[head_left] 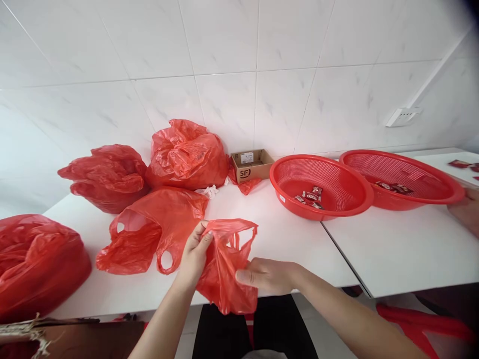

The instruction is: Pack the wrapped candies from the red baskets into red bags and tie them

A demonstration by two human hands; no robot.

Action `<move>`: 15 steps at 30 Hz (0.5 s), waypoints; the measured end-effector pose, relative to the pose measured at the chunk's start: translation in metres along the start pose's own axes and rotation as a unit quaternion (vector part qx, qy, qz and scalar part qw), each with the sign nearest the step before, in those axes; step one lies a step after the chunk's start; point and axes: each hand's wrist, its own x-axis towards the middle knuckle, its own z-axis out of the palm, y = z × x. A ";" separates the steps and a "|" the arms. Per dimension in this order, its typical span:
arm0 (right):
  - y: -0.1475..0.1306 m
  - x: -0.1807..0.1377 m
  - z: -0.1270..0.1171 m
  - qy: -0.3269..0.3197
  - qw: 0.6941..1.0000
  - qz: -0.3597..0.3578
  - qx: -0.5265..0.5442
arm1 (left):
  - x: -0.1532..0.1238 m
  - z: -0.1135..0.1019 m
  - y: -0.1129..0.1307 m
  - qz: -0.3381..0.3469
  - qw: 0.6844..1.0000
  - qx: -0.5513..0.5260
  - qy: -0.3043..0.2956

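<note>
My left hand [194, 252] pinches the upper edge of a thin red plastic bag [228, 264] at the near edge of the white table [284, 234]. Lower down on the same bag, my right hand [267, 275] grips its right side. The bag hangs limp between both hands, its handle loops showing at the top. Just left of it lies another red bag [149, 232], slack and partly open.
Two full red bags [108, 174] [187, 154] stand against the tiled wall, and a third [37, 264] sits at far left. A small cardboard box [251, 164] and two red mesh baskets [320, 187] [400, 177] holding small packets lie to the right. Another person's hand [466, 209] touches the right basket.
</note>
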 end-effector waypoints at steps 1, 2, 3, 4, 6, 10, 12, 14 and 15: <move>0.002 -0.004 -0.004 -0.006 0.997 0.046 -0.070 | 0.001 -0.009 0.003 0.008 1.000 -0.006 0.007; 0.004 -0.009 -0.009 0.007 0.988 0.086 -0.127 | 0.002 -0.020 0.006 0.018 1.000 -0.009 0.014; 0.006 -0.016 -0.016 0.031 0.978 0.120 -0.170 | 0.004 -0.032 0.010 0.029 0.999 -0.007 0.019; 0.008 -0.023 -0.024 0.060 0.967 0.145 -0.199 | 0.007 -0.045 0.015 0.036 0.999 -0.001 0.019; 0.010 -0.036 -0.039 0.119 0.953 0.162 -0.228 | 0.012 -0.065 0.025 0.029 0.999 0.028 0.000; 0.010 -0.043 -0.046 0.222 0.898 0.202 -0.322 | 0.015 -0.062 0.041 0.077 0.958 0.274 -0.036; 0.011 -0.035 -0.038 0.231 0.864 0.242 -0.376 | 0.010 -0.034 0.045 0.190 0.894 0.405 0.011; 0.013 -0.023 -0.027 0.209 0.857 0.261 -0.391 | 0.002 0.003 0.042 0.294 0.827 0.478 0.015; 0.014 -0.018 -0.021 0.197 0.862 0.263 -0.387 | -0.001 0.022 0.038 0.328 0.796 0.507 -0.038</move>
